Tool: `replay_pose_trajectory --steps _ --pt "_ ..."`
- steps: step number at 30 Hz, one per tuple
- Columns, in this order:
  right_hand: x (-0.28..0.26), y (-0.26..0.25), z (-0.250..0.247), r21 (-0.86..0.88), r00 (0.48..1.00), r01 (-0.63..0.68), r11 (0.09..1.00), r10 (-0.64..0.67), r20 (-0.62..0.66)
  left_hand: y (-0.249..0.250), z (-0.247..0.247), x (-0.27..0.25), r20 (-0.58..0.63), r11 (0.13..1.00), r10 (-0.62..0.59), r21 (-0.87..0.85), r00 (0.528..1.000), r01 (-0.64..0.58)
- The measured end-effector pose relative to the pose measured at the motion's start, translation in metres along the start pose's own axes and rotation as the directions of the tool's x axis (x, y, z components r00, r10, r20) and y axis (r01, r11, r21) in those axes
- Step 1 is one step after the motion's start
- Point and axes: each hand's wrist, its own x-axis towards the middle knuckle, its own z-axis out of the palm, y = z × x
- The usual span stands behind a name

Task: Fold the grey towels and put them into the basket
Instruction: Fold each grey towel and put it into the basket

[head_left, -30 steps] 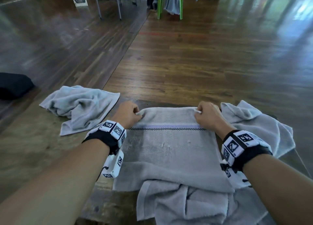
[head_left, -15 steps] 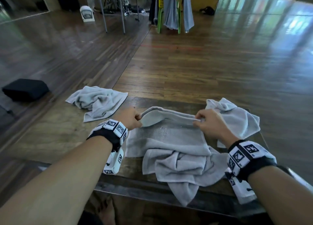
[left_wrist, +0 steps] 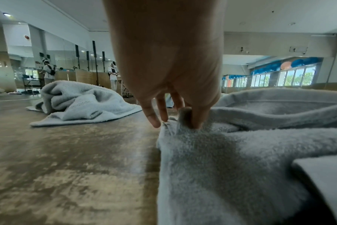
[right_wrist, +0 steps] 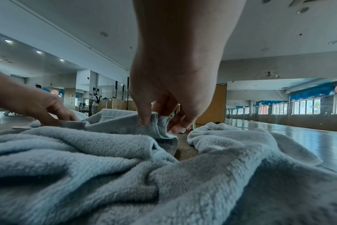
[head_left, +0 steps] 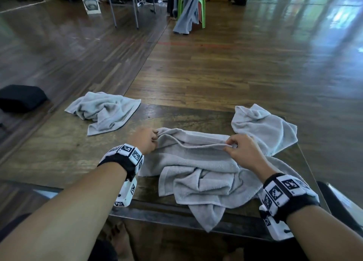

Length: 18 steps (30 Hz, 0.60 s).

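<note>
A grey towel [head_left: 196, 162] lies in front of me on the wooden table [head_left: 59, 152], its far edge lifted and curling toward me. My left hand [head_left: 146, 141] pinches that edge's left corner [left_wrist: 175, 126]. My right hand [head_left: 238, 149] pinches the right corner [right_wrist: 156, 121]. Under and in front of this towel lies another crumpled grey towel [head_left: 204, 190], drooping over the table's near edge. A third grey towel [head_left: 104, 111] sits bunched at the far left, and a fourth [head_left: 265, 129] at the far right. No basket is in view.
The table's near edge [head_left: 176, 219] runs just below the towels. A black bag [head_left: 19, 97] lies on the floor to the left. Far off stand metal table legs [head_left: 125, 7] and a green chair [head_left: 196, 5] with cloth hung on it.
Both hands have lifted the towel's far edge and drawn it toward me, so the flat towel now folds over itself. The head view has tilted up and back.
</note>
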Motion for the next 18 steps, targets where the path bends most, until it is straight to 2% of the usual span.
replay_pose_trajectory --steps 5,11,15,18 --pt "-0.002 0.001 0.003 0.028 0.999 -0.037 0.999 0.037 -0.001 0.005 -0.002 -0.011 -0.148 0.997 0.003 -0.074 0.989 -0.015" --pt "-0.015 -0.018 -0.017 0.056 0.996 -0.025 0.998 0.030 -0.082 0.010 -0.025 -0.030 -0.273 0.989 0.018 -0.138 0.962 -0.058" --pt "-0.023 -0.027 -0.034 0.065 0.987 -0.014 0.998 0.024 -0.157 0.014 -0.043 -0.052 -0.414 0.973 0.089 -0.159 0.906 -0.169" --pt "-0.032 -0.031 -0.046 0.087 0.984 -0.015 0.996 0.031 -0.177 0.019 -0.052 -0.071 -0.468 0.969 0.127 -0.130 0.875 -0.211"
